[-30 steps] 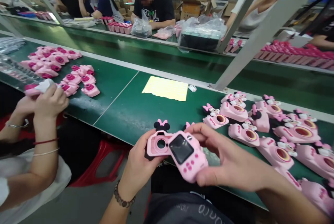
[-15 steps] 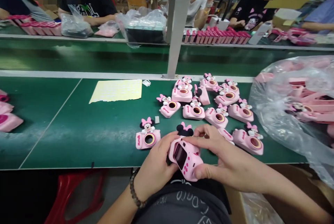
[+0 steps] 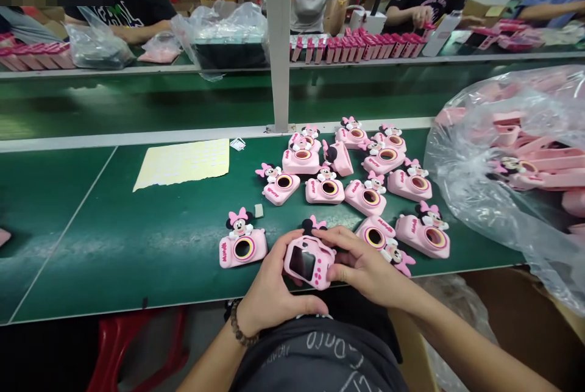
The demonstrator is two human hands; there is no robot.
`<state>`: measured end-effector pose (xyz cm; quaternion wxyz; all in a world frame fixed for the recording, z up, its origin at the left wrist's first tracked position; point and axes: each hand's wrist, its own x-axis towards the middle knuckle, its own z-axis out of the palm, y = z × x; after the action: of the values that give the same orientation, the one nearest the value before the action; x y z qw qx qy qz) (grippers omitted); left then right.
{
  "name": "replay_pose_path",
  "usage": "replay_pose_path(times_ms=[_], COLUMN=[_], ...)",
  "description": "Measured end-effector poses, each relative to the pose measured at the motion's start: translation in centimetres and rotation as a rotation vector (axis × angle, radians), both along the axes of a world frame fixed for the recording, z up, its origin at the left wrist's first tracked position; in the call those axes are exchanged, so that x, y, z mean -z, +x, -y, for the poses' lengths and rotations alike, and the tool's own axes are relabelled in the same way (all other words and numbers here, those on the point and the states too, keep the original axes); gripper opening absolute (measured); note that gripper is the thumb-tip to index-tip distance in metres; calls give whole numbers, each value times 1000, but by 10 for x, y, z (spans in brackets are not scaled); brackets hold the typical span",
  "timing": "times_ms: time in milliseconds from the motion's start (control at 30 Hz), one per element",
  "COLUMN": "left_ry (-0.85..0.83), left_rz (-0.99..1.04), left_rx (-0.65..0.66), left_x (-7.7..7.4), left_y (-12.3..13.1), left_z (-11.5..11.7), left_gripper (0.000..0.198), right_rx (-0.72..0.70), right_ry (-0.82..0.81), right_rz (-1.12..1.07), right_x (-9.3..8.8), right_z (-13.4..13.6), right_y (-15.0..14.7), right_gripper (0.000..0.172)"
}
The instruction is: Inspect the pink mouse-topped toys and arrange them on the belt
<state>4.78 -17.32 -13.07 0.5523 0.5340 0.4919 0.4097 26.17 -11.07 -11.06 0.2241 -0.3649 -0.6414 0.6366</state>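
Observation:
Both of my hands hold one pink toy camera (image 3: 309, 261) at the near edge of the green table, its dark screen and small buttons turned toward me. My left hand (image 3: 269, 291) cups its left side and underside. My right hand (image 3: 361, 264) wraps round its right side with fingers over the top. A black ear piece with a pink bow (image 3: 312, 225) sticks up behind it. Just left stands another pink camera (image 3: 242, 247) with a mouse figure on top.
Several more pink cameras (image 3: 365, 178) lie on the green table (image 3: 114, 239) beyond my hands. A clear plastic bag (image 3: 507, 160) of pink parts sits at right. A yellow sheet (image 3: 183, 163) lies at left. A grey post (image 3: 277, 38) rises behind; people work across the conveyor.
The view has swung right and the neighbour's hands left the picture. The two pieces held apart a second ago are now together as one camera, held lower near the table edge.

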Motion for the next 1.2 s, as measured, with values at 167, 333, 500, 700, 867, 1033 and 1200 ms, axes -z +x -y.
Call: replay_pose_path(times_ms=[167, 333, 500, 700, 867, 1033, 1200], left_ry=[60, 179, 208, 159, 45, 42, 208], left_rz=[45, -94, -185, -265, -56, -40, -194], left_rx=[-99, -56, -127, -168, -127, -115, -135], left_x=[-1, 2, 0, -14, -18, -13, -6], left_y=[3, 0, 0, 1, 2, 6, 7], left_z=[7, 11, 7, -2, -6, -5, -4], left_gripper=[77, 73, 69, 67, 72, 68, 70], right_rx=[286, 239, 253, 300, 307, 322, 343], right_ry=[-106, -323, -258, -215, -144, -85, -137], right_rz=[-130, -299, -265, -305, -280, -227, -256], right_x=[10, 12, 13, 13, 10, 3, 2], right_z=[25, 43, 39, 31, 34, 39, 42], right_y=[-18, -22, -22, -32, -31, -25, -24], right_gripper=[58, 49, 34, 39, 53, 37, 27])
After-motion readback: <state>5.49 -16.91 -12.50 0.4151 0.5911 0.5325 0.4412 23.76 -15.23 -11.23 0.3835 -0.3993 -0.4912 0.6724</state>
